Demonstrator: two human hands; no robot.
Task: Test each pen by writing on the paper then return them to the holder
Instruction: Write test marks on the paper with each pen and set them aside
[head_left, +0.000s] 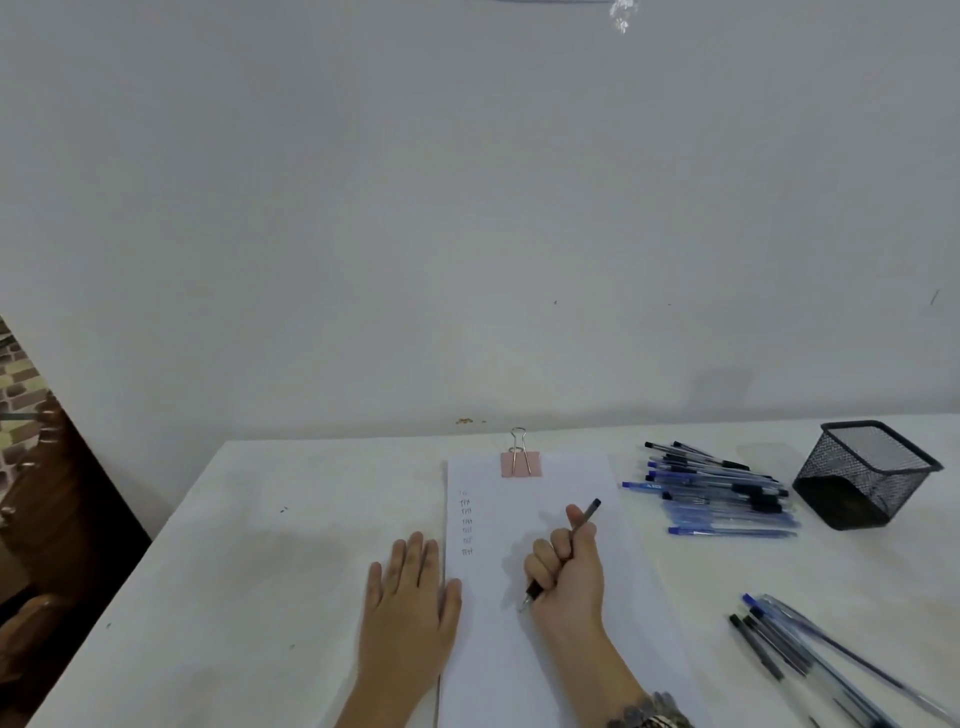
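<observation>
On the white desk the left hand rests flat beside the paper, the right hand grips a pen, likely light and stiff, at mid-barrel.

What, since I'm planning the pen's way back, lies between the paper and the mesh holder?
A pile of blue and black pens lies on the table between the paper and the mesh holder, as the head view shows.

Pink binder clip on a white table — pale wall behind
</observation>
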